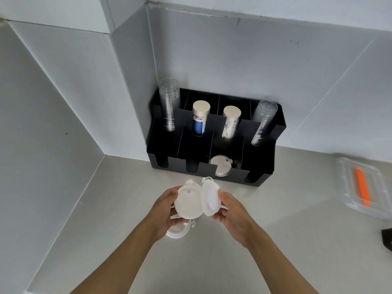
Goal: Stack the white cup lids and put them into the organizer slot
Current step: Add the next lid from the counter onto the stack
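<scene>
Two round white plastic lids up in the air over the counter point(275, 240): left hand point(164, 211) grips the flat-facing lid point(187, 201), right hand point(230, 213) pinches the tilted lid point(210, 197) edge-on. Another lid point(220, 166) sits in the matte black organizer point(263, 134).

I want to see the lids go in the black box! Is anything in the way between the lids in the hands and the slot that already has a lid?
Nothing visible blocks the way. The left hand and right hand hold white lids above the counter, just in front of the black organizer. Its third front slot already holds one lid, with bare counter between.
</scene>
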